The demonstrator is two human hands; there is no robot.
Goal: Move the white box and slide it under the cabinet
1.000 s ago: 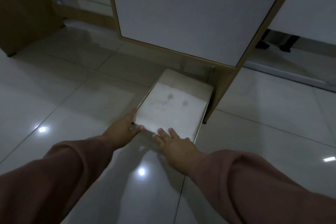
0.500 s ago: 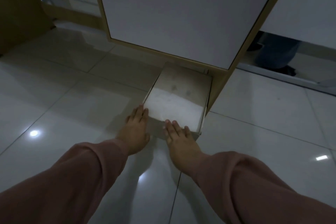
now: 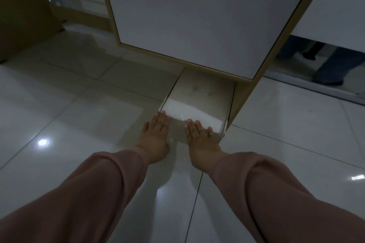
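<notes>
The white box (image 3: 199, 100) lies flat on the tiled floor, its far part in shadow beneath the cabinet (image 3: 197, 16), which has a white door and a wooden frame. The near strip of the box's lid still shows bright. My left hand (image 3: 157, 136) is flat against the box's near side at its left corner, fingers straight and together. My right hand (image 3: 201, 140) presses flat on the same side further right, fingertips reaching the lid's edge. Neither hand grips anything.
The cabinet's wooden side panel (image 3: 240, 100) stands tight against the box's right edge. A second white unit (image 3: 335, 6) is at the right, with a person's legs (image 3: 333, 69) behind it. Wooden furniture (image 3: 25, 6) stands at the far left. Glossy floor tiles (image 3: 69, 124) surround the box.
The box has slid further away under the cabinet, so less of its lid shows. Both hands followed it forward; my left hand moved from the box's left side onto its near side.
</notes>
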